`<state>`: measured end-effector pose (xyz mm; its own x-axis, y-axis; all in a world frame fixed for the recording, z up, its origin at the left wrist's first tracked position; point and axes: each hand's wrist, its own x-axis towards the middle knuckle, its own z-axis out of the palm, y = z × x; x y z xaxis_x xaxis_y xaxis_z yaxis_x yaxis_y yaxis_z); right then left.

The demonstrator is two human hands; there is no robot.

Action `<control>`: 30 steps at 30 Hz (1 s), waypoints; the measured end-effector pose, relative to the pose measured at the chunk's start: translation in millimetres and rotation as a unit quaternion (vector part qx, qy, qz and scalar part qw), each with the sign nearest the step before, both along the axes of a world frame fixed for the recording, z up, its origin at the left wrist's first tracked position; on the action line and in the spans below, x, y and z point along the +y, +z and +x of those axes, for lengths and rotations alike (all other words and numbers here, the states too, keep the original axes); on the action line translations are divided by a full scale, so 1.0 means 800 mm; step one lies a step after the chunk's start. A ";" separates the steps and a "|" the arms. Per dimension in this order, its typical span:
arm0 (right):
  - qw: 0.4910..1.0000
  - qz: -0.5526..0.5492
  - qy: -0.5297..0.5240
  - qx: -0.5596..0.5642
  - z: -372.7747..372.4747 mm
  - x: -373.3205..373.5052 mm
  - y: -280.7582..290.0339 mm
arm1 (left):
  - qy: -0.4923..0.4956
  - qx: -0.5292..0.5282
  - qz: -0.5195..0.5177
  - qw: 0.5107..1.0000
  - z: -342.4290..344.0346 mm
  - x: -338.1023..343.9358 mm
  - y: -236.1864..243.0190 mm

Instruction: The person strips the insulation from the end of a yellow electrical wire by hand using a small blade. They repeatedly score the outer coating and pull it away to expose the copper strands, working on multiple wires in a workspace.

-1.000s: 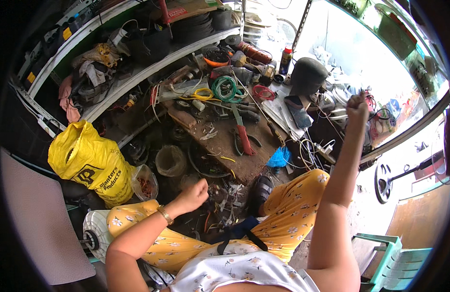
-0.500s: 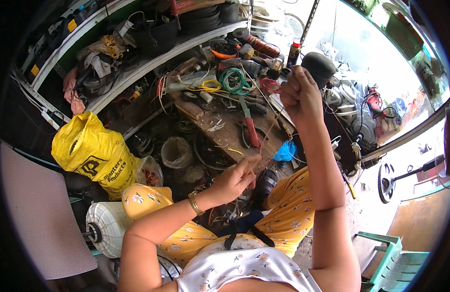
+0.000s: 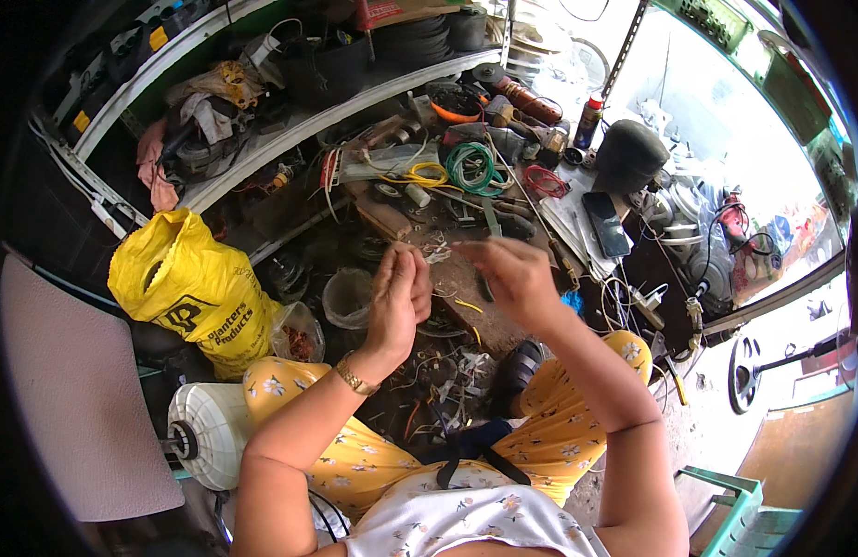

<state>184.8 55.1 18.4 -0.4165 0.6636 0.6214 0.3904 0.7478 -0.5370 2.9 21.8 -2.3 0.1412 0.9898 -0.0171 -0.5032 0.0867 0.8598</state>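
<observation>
Pinching a thin pale strand of wire (image 3: 440, 249) between them above the cluttered wooden workbench's (image 3: 466, 288) near edge, the left hand (image 3: 396, 297) and right hand (image 3: 510, 274) seemed mid-way through twisting or stripping it, which apparently called next for steady, opposed fingertip tension.

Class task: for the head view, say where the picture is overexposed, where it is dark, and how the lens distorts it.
Head view: daylight washes out the upper right behind the black helmet; the left shelves lie in shadow; fisheye bends the shelf edges and blackens the corners.
</observation>
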 end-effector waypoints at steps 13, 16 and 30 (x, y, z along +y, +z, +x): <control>0.996 -0.092 -0.003 -0.018 -0.064 -0.042 -0.052 | 0.125 -0.119 -0.072 0.982 0.009 0.032 -0.007; 0.972 -0.217 0.013 0.086 -0.066 -0.035 -0.054 | 0.136 -0.040 -0.014 0.990 0.007 0.039 -0.017; 0.983 -0.178 -0.024 0.045 -0.039 -0.017 -0.045 | 0.155 -0.060 0.036 0.985 0.014 0.035 -0.036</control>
